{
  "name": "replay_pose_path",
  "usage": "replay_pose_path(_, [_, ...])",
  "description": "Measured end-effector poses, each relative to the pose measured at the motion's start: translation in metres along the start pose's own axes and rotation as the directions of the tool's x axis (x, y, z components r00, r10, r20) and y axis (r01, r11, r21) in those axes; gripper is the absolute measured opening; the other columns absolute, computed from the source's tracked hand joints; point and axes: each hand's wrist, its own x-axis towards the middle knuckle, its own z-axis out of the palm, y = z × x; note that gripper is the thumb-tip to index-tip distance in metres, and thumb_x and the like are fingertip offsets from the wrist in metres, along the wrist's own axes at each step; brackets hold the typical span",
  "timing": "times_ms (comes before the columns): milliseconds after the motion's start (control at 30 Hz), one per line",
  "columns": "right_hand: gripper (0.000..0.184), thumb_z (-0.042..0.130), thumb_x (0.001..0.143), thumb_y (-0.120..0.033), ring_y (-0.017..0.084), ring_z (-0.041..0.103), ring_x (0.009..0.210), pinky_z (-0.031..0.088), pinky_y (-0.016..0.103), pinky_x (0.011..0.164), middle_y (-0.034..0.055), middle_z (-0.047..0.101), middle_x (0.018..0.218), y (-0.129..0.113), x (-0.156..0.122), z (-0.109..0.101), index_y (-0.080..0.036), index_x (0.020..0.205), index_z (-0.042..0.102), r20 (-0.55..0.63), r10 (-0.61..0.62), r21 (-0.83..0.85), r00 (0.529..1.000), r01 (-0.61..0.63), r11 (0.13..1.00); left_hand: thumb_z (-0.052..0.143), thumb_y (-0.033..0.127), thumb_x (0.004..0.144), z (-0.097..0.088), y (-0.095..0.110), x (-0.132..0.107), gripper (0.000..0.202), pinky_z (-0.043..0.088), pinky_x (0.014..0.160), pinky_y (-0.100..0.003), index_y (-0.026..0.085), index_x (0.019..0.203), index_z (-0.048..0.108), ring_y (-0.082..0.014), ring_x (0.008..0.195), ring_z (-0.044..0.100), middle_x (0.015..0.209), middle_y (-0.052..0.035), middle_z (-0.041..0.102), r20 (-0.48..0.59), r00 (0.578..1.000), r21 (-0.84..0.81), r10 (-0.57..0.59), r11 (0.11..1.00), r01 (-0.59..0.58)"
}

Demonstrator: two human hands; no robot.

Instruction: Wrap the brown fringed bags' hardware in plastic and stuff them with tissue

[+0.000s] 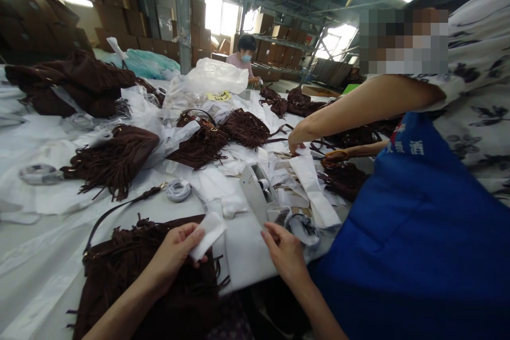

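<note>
My left hand (175, 252) pinches a small folded piece of white paper (209, 235) between thumb and fingers. Beneath that hand lies a dark brown fringed handbag (119, 260), its strap (107, 215) curving up behind it. My right hand (287, 251) has thumb and forefinger close together at the near end of a grey tape dispenser (255, 194). Whatever is between those fingertips is too small to make out. A coil in clear wrap (305, 229) lies just beyond the right hand, and a white wrapped coil (178, 190) sits behind the bag.
More brown fringed bags (119, 162) and white paper sheets (311, 186) cover the table. At right, a co-worker in a blue apron (414, 234) reaches across, scissors (334, 157) in one hand. Another person (241, 58) sits at the far side. Cardboard boxes (115, 8) are stacked behind.
</note>
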Motion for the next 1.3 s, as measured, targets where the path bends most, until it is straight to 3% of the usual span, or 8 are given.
replay_pose_path(133, [0.049, 0.063, 0.080, -0.028, 0.024, 0.062, 0.091, 0.046, 0.034, 0.083, 0.0129, 0.063, 0.115, -0.023, 0.046, 0.040, -0.018, 0.127, 0.056, 0.038, -0.185, -0.194, 0.982, 0.188, 0.963, 0.071, 0.053, 0.073, -0.007, -0.001, -0.008, 0.044, 0.040, 0.040, -0.018, 0.013, 0.087, 0.058, -0.0122, 0.049, 0.058, 0.065, -0.0003, 0.062, -0.060, 0.998, -0.087, -0.015, 0.996, 0.010])
replay_pose_path(267, [0.027, 0.060, 0.080, -0.020, 0.022, 0.063, 0.087, 0.044, 0.028, 0.080, 0.0107, 0.069, 0.100, -0.023, 0.078, 0.071, -0.016, 0.105, 0.069, 0.085, -0.154, -0.182, 0.984, 0.168, 0.969, 0.070, 0.052, 0.075, -0.005, -0.004, -0.012, 0.042, 0.040, 0.039, -0.016, 0.013, 0.085, 0.057, -0.0108, 0.049, 0.057, 0.066, -0.0003, 0.062, -0.090, 0.996, -0.115, 0.008, 0.993, -0.018])
replay_pose_path(367, [0.023, 0.050, 0.085, -0.022, 0.020, 0.064, 0.079, 0.044, 0.026, 0.075, 0.0086, 0.071, 0.084, -0.011, 0.085, 0.073, -0.014, 0.087, 0.072, 0.057, -0.133, -0.143, 0.989, 0.140, 0.980, 0.069, 0.051, 0.075, -0.006, -0.007, -0.009, 0.041, 0.040, 0.039, -0.016, 0.013, 0.085, 0.057, -0.0104, 0.048, 0.057, 0.067, -0.0011, 0.063, -0.104, 0.994, -0.135, 0.015, 0.990, -0.029])
replay_pose_path(600, [0.036, 0.046, 0.088, -0.036, 0.020, 0.064, 0.076, 0.045, 0.028, 0.071, 0.0093, 0.073, 0.084, -0.010, 0.085, 0.070, -0.013, 0.095, 0.072, -0.007, -0.106, -0.069, 0.994, 0.105, 0.992, 0.071, 0.051, 0.074, -0.010, -0.009, -0.005, 0.041, 0.041, 0.039, -0.017, 0.013, 0.084, 0.057, -0.0113, 0.048, 0.058, 0.068, -0.0014, 0.064, -0.132, 0.991, -0.175, 0.014, 0.984, -0.037])
replay_pose_path(800, [0.039, 0.049, 0.086, -0.042, 0.021, 0.066, 0.070, 0.048, 0.029, 0.069, 0.0080, 0.074, 0.083, -0.014, 0.061, 0.020, -0.016, 0.108, 0.069, -0.001, -0.089, -0.015, 0.996, 0.089, 0.996, 0.070, 0.052, 0.074, -0.010, -0.006, -0.009, 0.041, 0.041, 0.038, -0.016, 0.013, 0.085, 0.059, -0.0110, 0.047, 0.058, 0.068, -0.0010, 0.064, -0.134, 0.990, -0.161, 0.032, 0.985, -0.054])
replay_pose_path(1067, [0.032, 0.053, 0.082, -0.043, 0.028, 0.067, 0.081, 0.048, 0.037, 0.075, 0.0090, 0.074, 0.089, 0.025, -0.009, -0.033, -0.020, 0.088, 0.074, -0.028, 0.003, -0.134, 1.000, -0.006, 0.991, 0.071, 0.052, 0.073, -0.001, -0.004, -0.008, 0.041, 0.041, 0.039, -0.017, 0.014, 0.081, 0.058, -0.0115, 0.048, 0.058, 0.066, -0.0009, 0.062, -0.079, 0.996, -0.149, 0.032, 0.988, -0.043])
replay_pose_path(1233, [0.043, 0.049, 0.085, -0.051, 0.025, 0.065, 0.080, 0.047, 0.035, 0.075, 0.0124, 0.072, 0.098, 0.018, 0.015, -0.051, -0.017, 0.099, 0.072, -0.310, -0.002, -0.157, 0.951, -0.050, 0.986, 0.069, 0.053, 0.074, 0.014, 0.001, -0.013, 0.042, 0.040, 0.037, -0.016, 0.013, 0.080, 0.058, -0.0108, 0.046, 0.057, 0.064, 0.0000, 0.061, -0.035, 0.999, -0.139, 0.032, 0.990, -0.037])
replay_pose_path(1300, [0.046, 0.050, 0.083, -0.053, 0.025, 0.063, 0.082, 0.046, 0.034, 0.075, 0.0125, 0.071, 0.097, 0.016, 0.039, -0.056, -0.015, 0.096, 0.073, -0.286, 0.028, -0.109, 0.958, -0.062, 0.992, 0.069, 0.054, 0.074, 0.021, 0.001, -0.015, 0.042, 0.038, 0.036, -0.016, 0.014, 0.080, 0.058, -0.0107, 0.045, 0.057, 0.063, 0.0006, 0.060, -0.017, 1.000, -0.141, 0.025, 0.990, -0.027])
